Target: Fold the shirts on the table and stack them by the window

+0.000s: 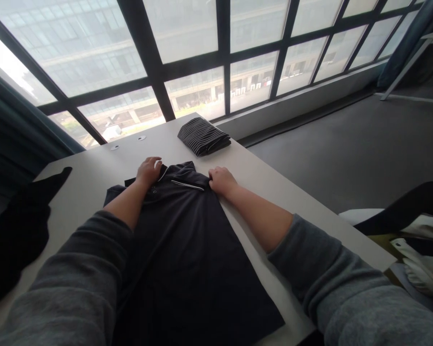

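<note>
The dark shirt lay on the white table, spread nearward from both hands. The left hand bent its fingers at the collar, grip impossible to tell; the right hand pinched the right edge beside the folded sleeve.

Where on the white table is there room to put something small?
One bare patch of the white table lies between the round discs and the striped folded cloth. Another lies between the black garment and the dark shirt. It's crowded mid-table: the left hand is by the shirt's collar, the right hand by its sleeve.
</note>
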### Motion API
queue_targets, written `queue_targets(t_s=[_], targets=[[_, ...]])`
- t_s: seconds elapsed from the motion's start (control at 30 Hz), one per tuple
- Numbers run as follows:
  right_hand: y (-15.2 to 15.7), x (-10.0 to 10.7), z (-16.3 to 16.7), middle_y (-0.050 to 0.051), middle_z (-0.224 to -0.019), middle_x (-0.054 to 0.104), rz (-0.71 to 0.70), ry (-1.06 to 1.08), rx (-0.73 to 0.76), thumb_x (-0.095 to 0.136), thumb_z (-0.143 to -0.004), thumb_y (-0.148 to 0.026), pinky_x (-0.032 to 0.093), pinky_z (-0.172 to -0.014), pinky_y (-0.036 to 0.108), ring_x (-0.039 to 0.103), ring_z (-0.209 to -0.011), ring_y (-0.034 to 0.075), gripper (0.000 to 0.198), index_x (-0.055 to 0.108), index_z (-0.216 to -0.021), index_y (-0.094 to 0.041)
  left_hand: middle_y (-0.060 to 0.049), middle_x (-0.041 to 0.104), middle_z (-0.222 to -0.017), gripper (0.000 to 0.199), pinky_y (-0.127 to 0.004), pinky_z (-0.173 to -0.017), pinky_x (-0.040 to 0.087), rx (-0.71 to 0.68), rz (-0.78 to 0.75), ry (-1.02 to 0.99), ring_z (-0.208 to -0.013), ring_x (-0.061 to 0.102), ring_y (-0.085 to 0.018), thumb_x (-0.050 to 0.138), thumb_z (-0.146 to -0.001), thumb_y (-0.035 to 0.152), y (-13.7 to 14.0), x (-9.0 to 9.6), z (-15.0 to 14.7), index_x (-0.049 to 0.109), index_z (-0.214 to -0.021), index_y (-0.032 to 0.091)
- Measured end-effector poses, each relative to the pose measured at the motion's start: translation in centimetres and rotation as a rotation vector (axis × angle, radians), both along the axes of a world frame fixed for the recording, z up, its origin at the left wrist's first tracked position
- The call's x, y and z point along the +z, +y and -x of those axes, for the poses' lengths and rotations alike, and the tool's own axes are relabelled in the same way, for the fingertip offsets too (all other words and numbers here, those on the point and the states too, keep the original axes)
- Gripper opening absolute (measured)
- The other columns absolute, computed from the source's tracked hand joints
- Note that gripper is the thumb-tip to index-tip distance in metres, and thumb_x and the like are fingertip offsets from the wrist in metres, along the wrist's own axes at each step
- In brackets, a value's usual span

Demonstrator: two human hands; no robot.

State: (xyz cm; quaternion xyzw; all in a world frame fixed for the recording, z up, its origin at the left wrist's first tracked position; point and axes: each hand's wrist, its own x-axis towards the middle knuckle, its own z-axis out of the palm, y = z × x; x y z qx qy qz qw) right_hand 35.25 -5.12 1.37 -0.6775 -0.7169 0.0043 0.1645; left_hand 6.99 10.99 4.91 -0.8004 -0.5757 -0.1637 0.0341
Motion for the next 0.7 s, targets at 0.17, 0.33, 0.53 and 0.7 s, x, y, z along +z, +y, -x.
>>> queue_targets(t_s=[0.17, 0.33, 0.53, 0.7], targets=[[-0.2, -0.3, 1.0, 0.016, -0.145, 0.055, -0.093, 0.059, 0.102, 0.07, -0.091, -0.027, 0.043, -0.109, 0.041, 0.052, -0.129, 0.032, 0.06, 0.058, -0.15, -0.023, -0.018, 0.051, -0.155, 0.065, -0.059, -0.112, 0.044, 0.159, 0.016, 0.095, -0.137, 0.053, -0.043, 0.053, -0.093, 0.064, -5.5, 1.3, 7.4, 0.058, -0.146, 0.026], [0.5, -0.3, 2.9, 0.013, -0.127, 0.069, -0.136, 0.092, 0.215, 0.059, -0.102, -0.032, 0.044, -0.105, 0.034, 0.06, -0.12, 0.027, 0.031, 0.073, -0.126, -0.019, -0.025, 0.058, -0.145, 0.076, -0.063, -0.098, 0.051, 0.468, 0.177, 0.253, -0.125, 0.06, -0.051, 0.052, -0.09, 0.069, -13.4, -2.1, 14.2, 0.055, -0.149, 0.021], [0.9, 0.0, 1.2, 0.012, -0.101, 0.077, -0.215, 0.422, -0.124, 0.042, -0.108, -0.032, 0.049, -0.081, 0.025, 0.071, -0.087, 0.02, 0.036, 0.071, -0.115, -0.013, -0.02, 0.072, -0.125, 0.05, -0.048, -0.092, 0.056, 0.516, 0.081, 0.091, -0.114, 0.07, -0.039, 0.033, -0.1, 0.036, -14.9, -2.6, 17.4, 0.067, -0.131, 0.017], [0.1, -0.1, -3.2, 0.015, -0.097, 0.077, -0.069, 0.391, -0.318, 0.051, -0.101, -0.029, 0.048, -0.075, 0.027, 0.072, -0.084, 0.022, 0.028, 0.073, -0.108, -0.013, -0.021, 0.077, -0.104, 0.049, -0.041, -0.074, 0.058, 0.684, 0.133, 0.03, -0.099, 0.074, -0.037, 0.036, -0.097, 0.036, -14.2, 0.1, 23.1, 0.07, -0.122, 0.012]])
